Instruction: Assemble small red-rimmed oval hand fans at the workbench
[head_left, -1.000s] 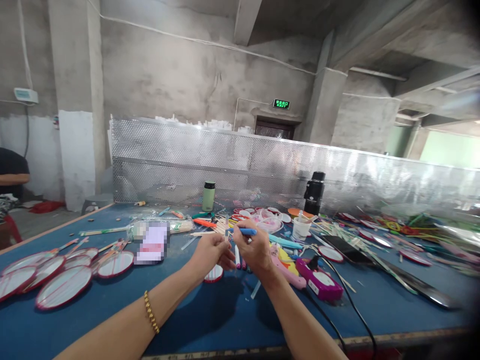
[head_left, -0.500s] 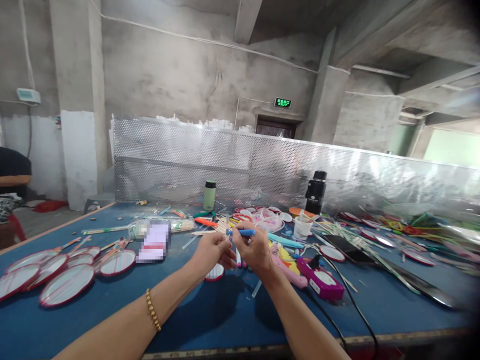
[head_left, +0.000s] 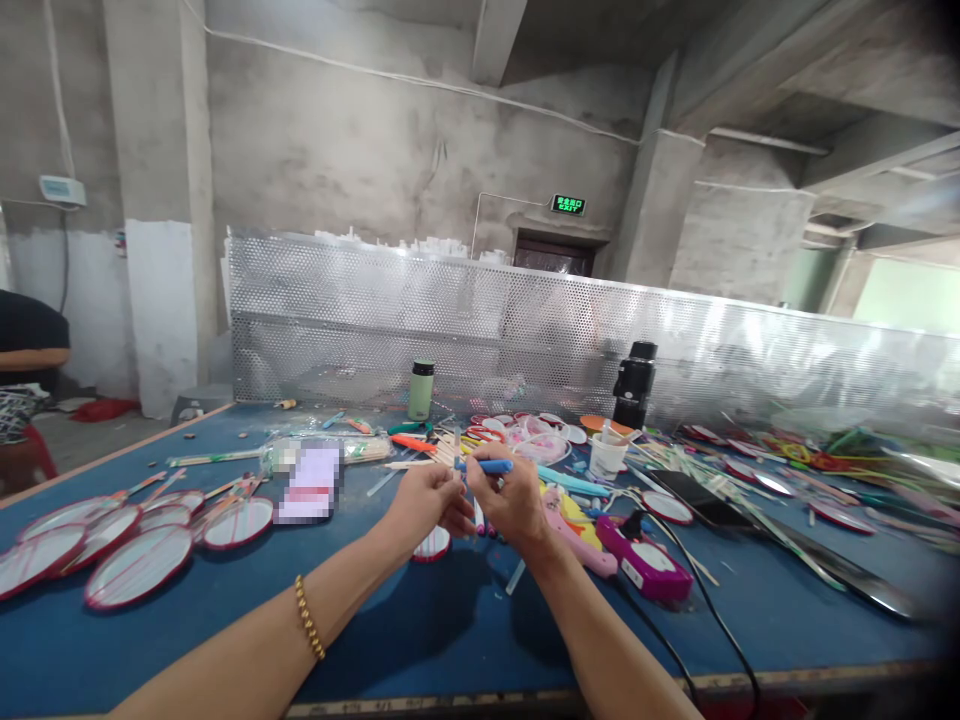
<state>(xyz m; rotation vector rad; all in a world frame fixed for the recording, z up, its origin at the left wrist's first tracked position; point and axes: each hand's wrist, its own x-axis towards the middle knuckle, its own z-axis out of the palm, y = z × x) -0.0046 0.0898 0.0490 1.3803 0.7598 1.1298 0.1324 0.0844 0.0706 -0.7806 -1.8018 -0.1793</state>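
My left hand (head_left: 429,502) is closed in a pinch, its fingertips meeting those of the other hand over the middle of the table. What it pinches is too small to name; a thin pale translucent strip (head_left: 457,438) stands up between the two hands. My right hand (head_left: 513,500) is wrapped round a blue pen-like stick (head_left: 493,466) lying nearly level, its left end by the left fingertips. Beneath the hands, a white round disc with a red rim (head_left: 431,543) lies partly hidden on the blue tabletop (head_left: 360,650).
Several red-rimmed discs (head_left: 141,566) lie at left beside a phone (head_left: 309,484). A green bottle (head_left: 421,390) and black flask (head_left: 634,385) stand behind. On the right are a pink glue gun (head_left: 574,535), purple box (head_left: 652,570), cup (head_left: 606,455) and black cable (head_left: 697,575).
Both hands keep almost the same grip and place. The whole view has shifted slightly, with the surroundings a little further right.
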